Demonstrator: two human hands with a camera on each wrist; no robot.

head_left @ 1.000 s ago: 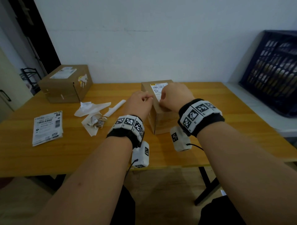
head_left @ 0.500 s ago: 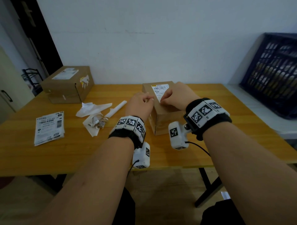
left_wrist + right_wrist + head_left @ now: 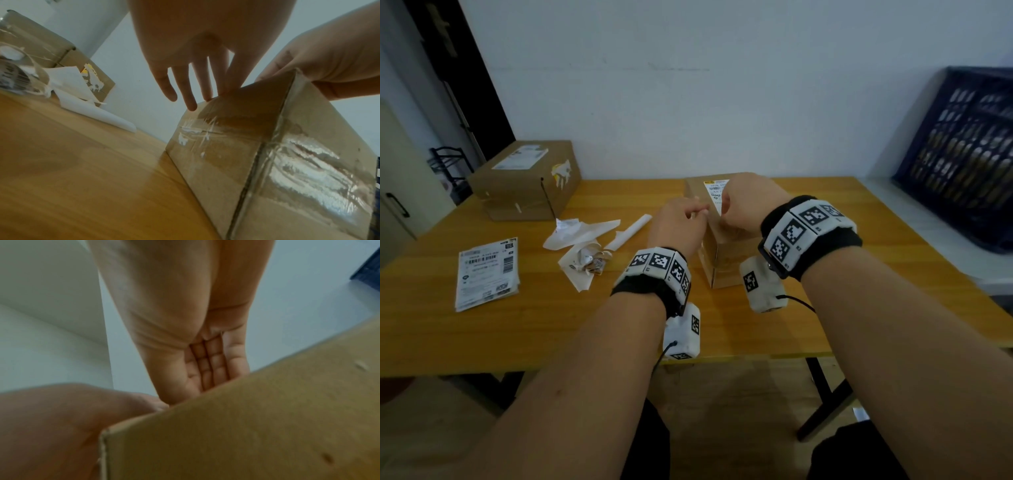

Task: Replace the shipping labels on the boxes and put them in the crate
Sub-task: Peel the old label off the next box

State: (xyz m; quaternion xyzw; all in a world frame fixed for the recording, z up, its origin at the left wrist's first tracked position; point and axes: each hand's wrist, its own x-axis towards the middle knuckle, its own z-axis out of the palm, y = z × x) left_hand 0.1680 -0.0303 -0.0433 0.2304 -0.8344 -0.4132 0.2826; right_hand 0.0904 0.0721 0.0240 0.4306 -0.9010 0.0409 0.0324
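Note:
A small cardboard box (image 3: 726, 260) stands at the middle of the wooden table (image 3: 859, 240), with a white shipping label (image 3: 714, 186) on its top. Both hands are on the box top. My left hand (image 3: 697, 214) touches the top left edge with straight fingers (image 3: 189, 91). My right hand (image 3: 726, 205) has its fingers curled (image 3: 211, 366) and seems to pinch the label's near edge; the hand hides the contact itself. The taped sides of the box (image 3: 226, 162) fill the left wrist view.
A larger labelled cardboard box (image 3: 527, 178) sits at the back left. A stack of printed labels (image 3: 486, 274) lies at the left, with torn paper scraps (image 3: 585, 246) and a paper roll (image 3: 628, 231) beside it. A dark blue crate (image 3: 962, 150) leans on the ledge at the right.
My right wrist has lifted and turned a little, and the two hands have drawn closer over the label. The box has not moved.

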